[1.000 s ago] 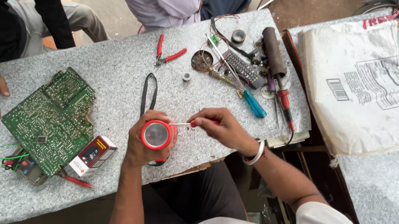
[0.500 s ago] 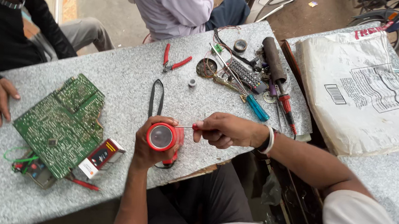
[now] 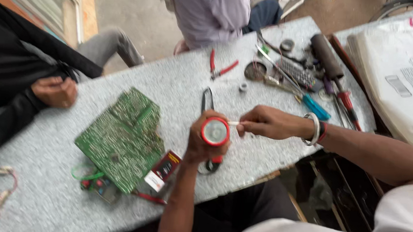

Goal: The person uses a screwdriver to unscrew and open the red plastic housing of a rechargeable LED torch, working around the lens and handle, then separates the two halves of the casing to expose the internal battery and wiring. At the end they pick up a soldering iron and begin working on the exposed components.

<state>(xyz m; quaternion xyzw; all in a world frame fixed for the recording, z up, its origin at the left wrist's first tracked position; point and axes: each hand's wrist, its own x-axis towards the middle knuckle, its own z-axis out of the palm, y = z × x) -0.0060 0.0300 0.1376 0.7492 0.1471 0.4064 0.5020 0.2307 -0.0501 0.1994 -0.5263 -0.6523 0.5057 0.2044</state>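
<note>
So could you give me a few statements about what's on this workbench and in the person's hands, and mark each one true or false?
1. The left hand holds a round red torch. True.
2. The right hand rests flat on the green circuit board. False: it pinches a small pale piece at the torch's rim.
3. Red-handled pliers lie on the speckled table. True.
4. The circuit board lies to the right of the torch. False: it lies to its left.
5. The right wrist wears a white bangle. True.
</note>
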